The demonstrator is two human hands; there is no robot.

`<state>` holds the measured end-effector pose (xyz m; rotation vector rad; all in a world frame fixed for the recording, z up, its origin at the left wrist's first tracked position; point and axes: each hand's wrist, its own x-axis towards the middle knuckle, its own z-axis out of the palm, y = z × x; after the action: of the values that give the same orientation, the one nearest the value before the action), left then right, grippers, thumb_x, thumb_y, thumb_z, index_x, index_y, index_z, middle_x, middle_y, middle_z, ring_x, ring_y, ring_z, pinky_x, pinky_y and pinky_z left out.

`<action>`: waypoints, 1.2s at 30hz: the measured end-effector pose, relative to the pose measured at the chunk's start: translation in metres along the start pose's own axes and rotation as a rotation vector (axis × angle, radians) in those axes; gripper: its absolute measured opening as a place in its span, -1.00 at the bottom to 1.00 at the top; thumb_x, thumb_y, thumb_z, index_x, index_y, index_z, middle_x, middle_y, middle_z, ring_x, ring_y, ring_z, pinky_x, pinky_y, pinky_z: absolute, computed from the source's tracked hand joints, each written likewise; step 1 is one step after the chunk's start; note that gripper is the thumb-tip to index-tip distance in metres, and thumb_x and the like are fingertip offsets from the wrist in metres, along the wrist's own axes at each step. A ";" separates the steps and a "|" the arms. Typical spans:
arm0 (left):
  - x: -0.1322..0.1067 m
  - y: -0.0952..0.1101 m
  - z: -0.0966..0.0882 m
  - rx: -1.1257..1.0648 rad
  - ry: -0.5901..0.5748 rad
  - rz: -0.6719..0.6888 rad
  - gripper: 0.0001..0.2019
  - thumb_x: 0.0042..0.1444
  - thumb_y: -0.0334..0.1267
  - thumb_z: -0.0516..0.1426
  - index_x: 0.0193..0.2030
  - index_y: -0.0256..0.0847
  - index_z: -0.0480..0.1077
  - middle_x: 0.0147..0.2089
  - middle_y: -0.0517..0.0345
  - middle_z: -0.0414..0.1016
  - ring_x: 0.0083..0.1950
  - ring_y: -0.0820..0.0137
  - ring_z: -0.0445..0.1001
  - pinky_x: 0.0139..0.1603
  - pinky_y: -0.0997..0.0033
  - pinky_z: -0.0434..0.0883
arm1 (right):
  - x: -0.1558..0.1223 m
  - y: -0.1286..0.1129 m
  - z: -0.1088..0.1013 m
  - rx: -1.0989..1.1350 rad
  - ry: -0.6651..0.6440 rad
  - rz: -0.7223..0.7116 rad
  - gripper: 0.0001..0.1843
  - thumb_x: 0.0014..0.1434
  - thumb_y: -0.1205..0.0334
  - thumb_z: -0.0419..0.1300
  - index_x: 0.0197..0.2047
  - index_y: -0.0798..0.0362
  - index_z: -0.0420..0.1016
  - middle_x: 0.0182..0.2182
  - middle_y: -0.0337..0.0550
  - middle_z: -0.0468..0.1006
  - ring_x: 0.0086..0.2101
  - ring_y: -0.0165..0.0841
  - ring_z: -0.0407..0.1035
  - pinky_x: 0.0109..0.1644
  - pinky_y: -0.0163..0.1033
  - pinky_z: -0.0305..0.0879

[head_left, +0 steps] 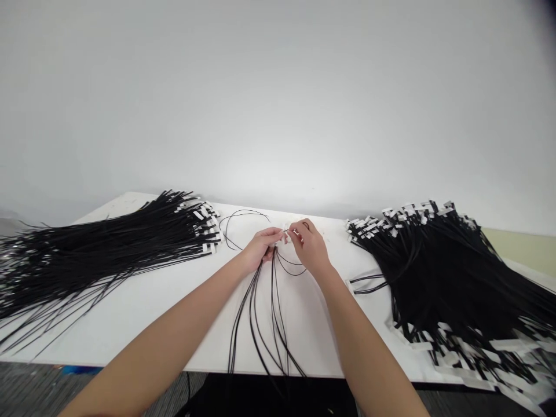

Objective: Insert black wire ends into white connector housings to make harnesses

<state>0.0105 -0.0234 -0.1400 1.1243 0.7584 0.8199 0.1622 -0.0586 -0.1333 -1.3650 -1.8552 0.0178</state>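
Both my hands meet over the middle of the white table (143, 307). My left hand (259, 248) is closed round the top ends of a small bundle of thin black cables (264, 324), which hang down past the table's front edge. My right hand (309, 243) pinches a small white tag or connector at the end of one cable, right beside my left fingertips. A loose cable loop (243, 217) curls on the table just behind my hands.
A large fan of black cables with white tags (108, 243) lies on the left of the table. A bigger heap of the same cables (447, 272) covers the right side. A plain white wall stands behind. Dark floor shows below the front edge.
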 end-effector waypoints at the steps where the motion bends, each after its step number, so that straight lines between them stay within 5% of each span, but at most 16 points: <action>1: 0.000 0.000 0.000 0.006 0.004 -0.001 -0.74 -0.07 -0.06 0.16 -0.41 -0.24 0.34 -0.59 0.27 0.15 -0.73 0.66 0.00 -0.75 0.58 -0.16 | 0.000 -0.001 0.000 -0.009 -0.006 -0.001 -0.83 0.22 0.22 -0.04 -0.26 0.05 0.34 -0.27 -0.14 0.32 -0.42 -0.50 0.27 -0.37 -0.41 0.19; 8: 0.001 0.003 0.001 -0.081 0.009 -0.027 -0.75 -0.09 -0.09 0.16 -0.44 -0.25 0.31 -0.56 0.24 0.24 -0.75 0.66 0.03 -0.77 0.58 -0.17 | 0.000 -0.002 -0.001 -0.002 0.025 0.022 -0.77 0.23 0.14 -0.03 -0.15 0.04 0.34 -0.22 -0.12 0.33 -0.46 -0.52 0.25 -0.40 -0.40 0.22; 13: 0.002 0.005 0.000 -0.180 0.091 -0.031 -0.77 -0.09 -0.11 0.15 -0.38 -0.25 0.31 -0.53 0.26 0.25 -0.76 0.67 0.02 -0.80 0.59 -0.17 | -0.001 -0.005 -0.010 -0.194 0.421 -0.040 -0.70 0.15 0.13 0.09 -0.06 0.03 0.38 -0.06 0.04 0.26 -0.12 -0.27 0.22 -0.13 -0.22 0.24; 15: 0.002 0.005 -0.001 -0.203 0.135 -0.035 -0.76 -0.10 -0.13 0.15 -0.34 -0.24 0.32 -0.50 0.26 0.26 -0.75 0.68 0.04 -0.80 0.60 -0.16 | -0.003 -0.009 -0.014 -0.182 0.453 -0.122 -0.78 0.14 0.19 0.09 -0.15 0.05 0.42 -0.14 0.04 0.33 -0.13 -0.27 0.22 -0.08 -0.18 0.21; 18: 0.005 0.003 -0.005 -0.242 0.213 -0.025 -0.74 -0.13 -0.13 0.17 -0.31 -0.23 0.31 -0.43 0.26 0.29 -0.74 0.70 0.04 -0.80 0.62 -0.14 | -0.007 -0.019 -0.015 -0.030 0.140 -0.190 -0.83 0.18 0.23 0.02 -0.23 0.04 0.41 -0.38 -0.10 0.41 -0.38 -0.42 0.26 -0.28 -0.32 0.20; 22: 0.009 -0.002 -0.011 -0.265 0.293 0.018 -0.71 -0.14 -0.11 0.17 -0.31 -0.25 0.32 -0.40 0.25 0.30 -0.72 0.73 0.02 -0.79 0.63 -0.12 | -0.010 -0.030 -0.007 0.091 -0.260 0.000 -0.84 0.15 0.17 0.04 -0.34 0.01 0.41 -0.50 -0.25 0.43 -0.52 -0.49 0.21 -0.40 -0.35 0.09; 30: 0.006 0.000 -0.008 -0.261 0.285 0.053 -0.73 -0.13 -0.12 0.17 -0.31 -0.24 0.34 -0.41 0.26 0.30 -0.72 0.72 0.02 -0.79 0.60 -0.12 | -0.010 -0.029 0.005 0.259 -0.347 0.227 -0.79 0.11 0.13 0.05 -0.44 0.01 0.42 -0.52 -0.27 0.45 -0.55 -0.49 0.21 -0.49 -0.38 0.04; 36: 0.004 -0.001 -0.006 -0.258 0.268 0.080 -0.73 -0.12 -0.11 0.16 -0.33 -0.23 0.31 -0.43 0.26 0.28 -0.71 0.67 0.11 -0.79 0.58 -0.13 | -0.006 -0.030 0.007 0.523 -0.414 0.335 -0.69 0.17 0.10 -0.08 -0.39 0.10 0.36 -0.50 -0.22 0.43 -0.55 -0.53 0.27 -0.46 -0.40 0.21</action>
<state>0.0075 -0.0175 -0.1426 0.8271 0.8056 1.1178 0.1349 -0.0731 -0.1277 -1.3329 -1.7394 0.9525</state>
